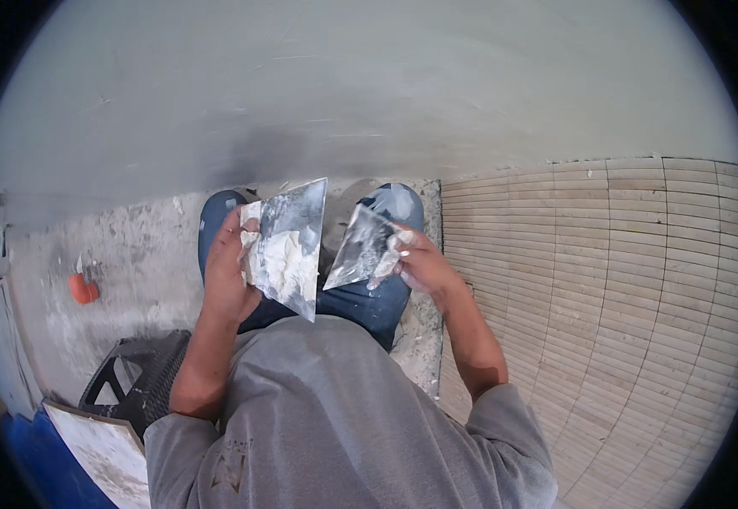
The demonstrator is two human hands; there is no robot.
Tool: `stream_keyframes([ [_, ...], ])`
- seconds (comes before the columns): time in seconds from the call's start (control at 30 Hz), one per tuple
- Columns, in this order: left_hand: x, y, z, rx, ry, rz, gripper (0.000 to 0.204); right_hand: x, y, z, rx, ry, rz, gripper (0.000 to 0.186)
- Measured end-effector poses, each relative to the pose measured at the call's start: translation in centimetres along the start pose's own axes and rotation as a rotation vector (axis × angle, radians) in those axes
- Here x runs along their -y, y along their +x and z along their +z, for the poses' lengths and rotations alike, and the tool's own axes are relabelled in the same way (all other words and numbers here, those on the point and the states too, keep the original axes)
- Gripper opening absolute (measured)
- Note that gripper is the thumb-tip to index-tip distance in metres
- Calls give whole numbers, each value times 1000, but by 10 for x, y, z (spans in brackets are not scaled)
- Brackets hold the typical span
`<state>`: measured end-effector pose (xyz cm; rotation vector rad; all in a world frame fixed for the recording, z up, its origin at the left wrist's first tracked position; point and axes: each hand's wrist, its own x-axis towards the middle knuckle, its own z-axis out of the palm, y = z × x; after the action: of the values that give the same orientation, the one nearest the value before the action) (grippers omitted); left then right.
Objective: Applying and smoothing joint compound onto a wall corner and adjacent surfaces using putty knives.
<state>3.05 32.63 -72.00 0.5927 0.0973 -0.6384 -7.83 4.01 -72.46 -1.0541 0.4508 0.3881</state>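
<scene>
My left hand point(232, 263) is closed around the plaster-caked edge of a wide metal putty knife point(297, 212), its blade tilted over my lap. A lump of white plaster point(288, 261) lies on that blade. In my right hand point(424, 261) I grip a smaller metal putty knife point(357, 246) by its plaster-smeared end. Its smeared blade points toward the wider one, and a narrow gap separates the two. Both knives are above my knees in blue jeans point(369, 305), close to the wall.
A smooth grey wall point(369, 93) rises ahead. Small beige tiles point(581, 297) cover the area at right. On the left are an orange object point(83, 289), a black plastic stool point(161, 373), a white-smeared board point(106, 445) and something blue point(51, 458).
</scene>
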Motion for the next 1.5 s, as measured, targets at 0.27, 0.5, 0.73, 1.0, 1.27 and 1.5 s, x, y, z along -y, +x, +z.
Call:
stream_keyframes([
  [0.27, -6, 6, -10, -102, 77, -87, 32, 16, -39, -9, -395, -631, -443, 33],
  [0.5, -19, 15, 8, 70, 255, -242, 30, 103, -66, 64, 15, -2025, -864, 38],
  [0.73, -1, 17, 4, 40, 385, -285, 44, 111, -68, 106, 188, -2141, -873, 36],
  [1.0, -10, 14, 18, -74, 326, -207, 40, 107, -70, 105, 199, -2159, -786, 39],
  [1.27, -12, 13, 13, -88, 419, -20, 37, 94, -61, 15, 99, -1071, -779, 26],
  [1.5, 0, 1, -29, -301, 334, -104, 46, 10, -72, -121, -424, 372, -764, 40],
])
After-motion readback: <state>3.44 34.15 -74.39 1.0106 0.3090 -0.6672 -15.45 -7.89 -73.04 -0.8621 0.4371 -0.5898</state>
